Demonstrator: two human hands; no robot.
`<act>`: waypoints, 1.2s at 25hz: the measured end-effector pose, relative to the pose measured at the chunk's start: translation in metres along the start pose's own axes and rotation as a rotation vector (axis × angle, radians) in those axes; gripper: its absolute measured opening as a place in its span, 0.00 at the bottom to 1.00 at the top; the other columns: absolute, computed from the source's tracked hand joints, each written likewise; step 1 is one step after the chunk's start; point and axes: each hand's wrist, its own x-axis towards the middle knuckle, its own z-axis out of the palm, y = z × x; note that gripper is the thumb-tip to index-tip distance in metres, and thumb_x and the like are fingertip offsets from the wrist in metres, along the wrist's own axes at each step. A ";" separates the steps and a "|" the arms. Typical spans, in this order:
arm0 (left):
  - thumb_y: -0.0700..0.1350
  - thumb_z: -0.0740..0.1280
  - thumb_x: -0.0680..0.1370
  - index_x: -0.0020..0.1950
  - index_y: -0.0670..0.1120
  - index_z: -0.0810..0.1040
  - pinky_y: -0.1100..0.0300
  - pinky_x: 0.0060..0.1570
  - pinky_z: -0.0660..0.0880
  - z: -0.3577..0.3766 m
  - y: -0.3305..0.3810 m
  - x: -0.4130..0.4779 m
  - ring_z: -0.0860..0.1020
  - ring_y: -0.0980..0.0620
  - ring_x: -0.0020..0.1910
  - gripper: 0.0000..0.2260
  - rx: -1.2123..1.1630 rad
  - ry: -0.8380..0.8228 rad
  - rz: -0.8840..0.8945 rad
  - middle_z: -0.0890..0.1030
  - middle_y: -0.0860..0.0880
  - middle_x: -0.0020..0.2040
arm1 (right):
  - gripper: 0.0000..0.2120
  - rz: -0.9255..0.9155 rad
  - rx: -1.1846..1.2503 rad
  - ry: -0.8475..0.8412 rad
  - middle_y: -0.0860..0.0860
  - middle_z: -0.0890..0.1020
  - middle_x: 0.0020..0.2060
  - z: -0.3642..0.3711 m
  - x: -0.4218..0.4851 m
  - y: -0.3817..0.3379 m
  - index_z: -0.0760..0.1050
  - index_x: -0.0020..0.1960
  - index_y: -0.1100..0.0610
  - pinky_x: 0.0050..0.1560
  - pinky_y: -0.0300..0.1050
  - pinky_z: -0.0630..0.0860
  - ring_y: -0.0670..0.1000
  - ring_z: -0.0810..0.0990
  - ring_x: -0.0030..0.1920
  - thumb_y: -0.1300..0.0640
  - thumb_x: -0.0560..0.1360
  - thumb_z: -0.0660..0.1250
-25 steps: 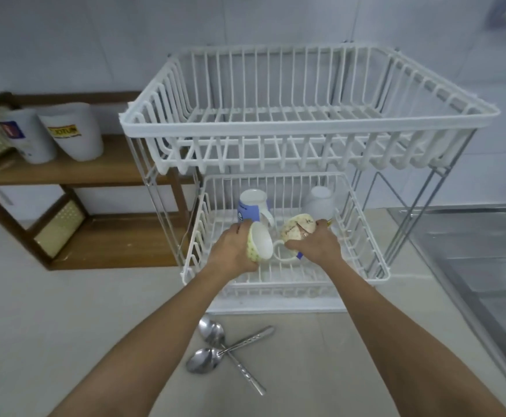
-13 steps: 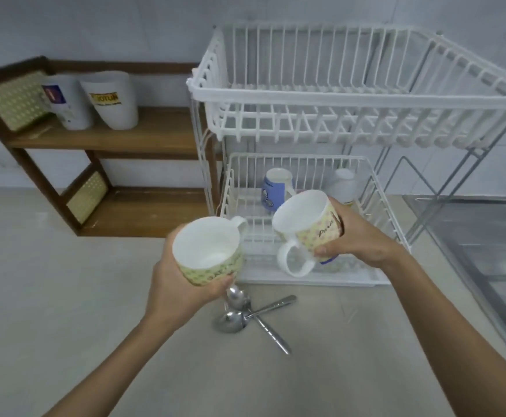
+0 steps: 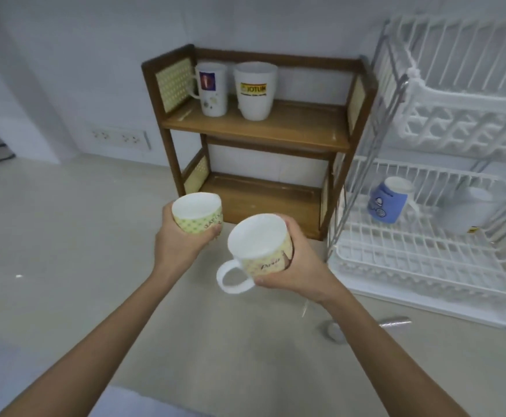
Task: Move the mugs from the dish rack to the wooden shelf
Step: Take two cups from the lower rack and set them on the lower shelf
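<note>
My left hand (image 3: 177, 247) grips a yellow patterned mug (image 3: 198, 214) from below, mouth up, just in front of the wooden shelf (image 3: 278, 197). My right hand (image 3: 301, 267) holds a second yellow patterned mug (image 3: 260, 247), its handle pointing toward me on the left. Both mugs hover above the counter near the shelf's lower board. Two white mugs (image 3: 212, 89) (image 3: 254, 90) stand on the shelf's upper board. In the lower basket of the white dish rack (image 3: 420, 257) lie a blue mug (image 3: 387, 203) and a white mug (image 3: 471, 212).
Spoons (image 3: 336, 331) lie on the beige counter by the rack's front edge, partly hidden by my right arm. Wall sockets (image 3: 118, 136) sit left of the shelf. The rack's upper basket (image 3: 468, 112) holds nothing visible.
Both hands lifted the yellow mugs out of the rack's lower basket and carried them left, up to the shelf. My view swung left, so the shelf is now central.
</note>
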 end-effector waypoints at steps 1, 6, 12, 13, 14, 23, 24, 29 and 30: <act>0.62 0.78 0.55 0.62 0.59 0.65 0.53 0.50 0.78 -0.001 -0.006 0.014 0.78 0.51 0.54 0.39 0.032 -0.018 0.002 0.78 0.55 0.54 | 0.41 0.024 0.003 0.068 0.31 0.74 0.50 0.010 0.014 0.007 0.65 0.60 0.38 0.44 0.37 0.79 0.36 0.75 0.54 0.59 0.55 0.80; 0.58 0.80 0.57 0.66 0.50 0.65 0.51 0.54 0.76 0.027 -0.025 0.079 0.76 0.45 0.58 0.42 0.173 -0.080 0.017 0.77 0.48 0.59 | 0.44 0.121 -0.037 0.458 0.41 0.74 0.54 0.022 0.089 0.044 0.62 0.62 0.44 0.37 0.32 0.77 0.39 0.76 0.54 0.58 0.53 0.81; 0.54 0.81 0.58 0.67 0.45 0.66 0.48 0.59 0.75 0.087 -0.060 0.137 0.73 0.43 0.63 0.43 0.207 -0.036 0.017 0.74 0.45 0.63 | 0.49 0.236 -0.261 0.697 0.46 0.73 0.55 0.002 0.176 0.102 0.57 0.67 0.47 0.46 0.40 0.70 0.50 0.73 0.57 0.52 0.53 0.80; 0.55 0.81 0.58 0.67 0.46 0.65 0.47 0.59 0.75 0.093 -0.065 0.145 0.73 0.43 0.63 0.43 0.221 -0.026 0.001 0.74 0.45 0.64 | 0.48 0.236 -0.268 0.728 0.47 0.73 0.55 0.001 0.187 0.110 0.58 0.66 0.48 0.46 0.40 0.70 0.51 0.73 0.57 0.52 0.53 0.81; 0.56 0.80 0.58 0.67 0.46 0.65 0.47 0.58 0.75 0.097 -0.070 0.151 0.73 0.43 0.63 0.43 0.245 -0.023 -0.011 0.74 0.45 0.64 | 0.48 0.235 -0.267 0.752 0.48 0.74 0.56 0.002 0.196 0.117 0.59 0.66 0.49 0.47 0.40 0.71 0.51 0.73 0.58 0.52 0.53 0.81; 0.55 0.81 0.59 0.69 0.46 0.64 0.51 0.61 0.71 0.130 -0.087 0.191 0.71 0.44 0.65 0.44 0.183 -0.010 -0.002 0.74 0.45 0.65 | 0.45 0.226 -0.214 0.873 0.49 0.73 0.57 0.010 0.239 0.159 0.61 0.62 0.48 0.53 0.39 0.68 0.50 0.71 0.58 0.54 0.53 0.83; 0.55 0.81 0.59 0.69 0.46 0.64 0.51 0.61 0.71 0.132 -0.088 0.193 0.71 0.44 0.65 0.44 0.170 -0.005 0.007 0.74 0.45 0.65 | 0.46 0.221 -0.227 0.863 0.49 0.73 0.58 0.010 0.241 0.161 0.60 0.63 0.48 0.54 0.39 0.68 0.49 0.71 0.58 0.55 0.53 0.83; 0.54 0.80 0.61 0.70 0.46 0.62 0.50 0.65 0.69 0.139 -0.093 0.199 0.70 0.45 0.67 0.43 0.118 0.002 -0.024 0.72 0.46 0.67 | 0.47 0.201 -0.258 0.820 0.46 0.70 0.56 0.008 0.241 0.170 0.59 0.64 0.48 0.56 0.39 0.66 0.47 0.68 0.58 0.56 0.54 0.83; 0.54 0.80 0.62 0.71 0.46 0.62 0.50 0.65 0.69 0.138 -0.093 0.200 0.69 0.45 0.67 0.43 0.114 -0.006 -0.028 0.72 0.46 0.67 | 0.47 0.207 -0.261 0.813 0.46 0.70 0.57 0.006 0.241 0.170 0.59 0.65 0.49 0.57 0.39 0.66 0.47 0.68 0.58 0.56 0.54 0.83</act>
